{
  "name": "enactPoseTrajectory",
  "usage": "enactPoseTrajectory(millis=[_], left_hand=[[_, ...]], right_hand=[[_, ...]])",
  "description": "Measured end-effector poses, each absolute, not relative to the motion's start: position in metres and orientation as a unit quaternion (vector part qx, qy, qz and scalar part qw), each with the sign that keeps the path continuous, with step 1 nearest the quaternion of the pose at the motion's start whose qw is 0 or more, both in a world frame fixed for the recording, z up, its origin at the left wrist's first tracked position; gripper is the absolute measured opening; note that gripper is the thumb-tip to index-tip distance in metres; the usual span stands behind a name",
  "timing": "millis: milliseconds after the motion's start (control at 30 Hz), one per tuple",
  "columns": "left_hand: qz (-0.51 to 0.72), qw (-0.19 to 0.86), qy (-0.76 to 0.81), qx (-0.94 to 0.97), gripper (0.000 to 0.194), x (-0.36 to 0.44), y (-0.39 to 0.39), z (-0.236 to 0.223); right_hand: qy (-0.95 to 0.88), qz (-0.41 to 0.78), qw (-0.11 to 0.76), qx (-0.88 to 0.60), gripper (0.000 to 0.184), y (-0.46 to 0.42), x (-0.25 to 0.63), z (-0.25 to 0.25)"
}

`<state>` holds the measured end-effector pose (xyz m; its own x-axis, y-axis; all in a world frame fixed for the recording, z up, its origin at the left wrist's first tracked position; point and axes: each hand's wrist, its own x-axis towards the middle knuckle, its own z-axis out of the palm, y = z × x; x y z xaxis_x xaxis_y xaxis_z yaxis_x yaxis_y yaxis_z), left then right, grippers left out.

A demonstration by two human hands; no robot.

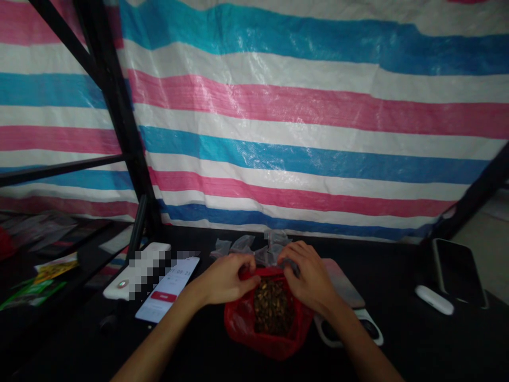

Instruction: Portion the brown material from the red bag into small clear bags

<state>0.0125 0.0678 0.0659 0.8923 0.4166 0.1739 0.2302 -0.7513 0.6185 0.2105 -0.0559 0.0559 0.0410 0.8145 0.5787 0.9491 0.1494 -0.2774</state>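
A red plastic bag (pixel 243 328) lies open on the black table in front of me, filled with small brown and yellowish dried bits (pixel 274 307). At its upper left edge, my left hand (pixel 228 278) is closed, thumb and fingers pinching the rim. My right hand (pixel 308 273) is curled over the upper right edge and grips the rim there; its fingertips are partly hidden. Just behind the hands, several small clear plastic bags (pixel 242 245) lie crumpled. Partly under my right forearm is a kitchen scale (pixel 342 286) with a flat metallic top.
To the left lie a phone (pixel 169 289) with a lit screen and a white device (pixel 153 254). At the right are a dark phone (pixel 459 270) and a white oblong case (pixel 434 300). A striped tarp (pixel 302 111) and black frame posts (pixel 115 116) stand behind.
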Motion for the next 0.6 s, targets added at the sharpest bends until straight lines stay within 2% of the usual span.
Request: enactPoseTrajectory(millis=[33, 167, 233, 367, 600], left_hand=[[0.127, 0.318, 0.162, 0.925, 0.005, 0.01, 0.069, 0.067], [0.039, 0.354, 0.14, 0.924, 0.032, 0.002, 0.077, 0.066], [0.018, 0.366, 0.137, 0.92, 0.038, 0.001, 0.079, 0.064], [0.03, 0.375, 0.116, 0.919, 0.039, 0.004, 0.08, 0.06], [0.092, 0.378, 0.112, 0.914, 0.037, 0.004, 0.083, 0.063]], right_hand=[[-0.694, -0.096, 0.322, -0.636, 0.025, -0.057, 0.21, 0.058], [-0.73, -0.056, 0.305, -0.608, 0.03, -0.062, 0.203, 0.064], [-0.748, -0.027, 0.297, -0.593, 0.034, -0.063, 0.196, 0.063], [-0.786, 0.009, 0.273, -0.555, 0.046, -0.064, 0.183, 0.059], [-0.786, 0.004, 0.276, -0.553, 0.039, -0.063, 0.179, 0.056]])
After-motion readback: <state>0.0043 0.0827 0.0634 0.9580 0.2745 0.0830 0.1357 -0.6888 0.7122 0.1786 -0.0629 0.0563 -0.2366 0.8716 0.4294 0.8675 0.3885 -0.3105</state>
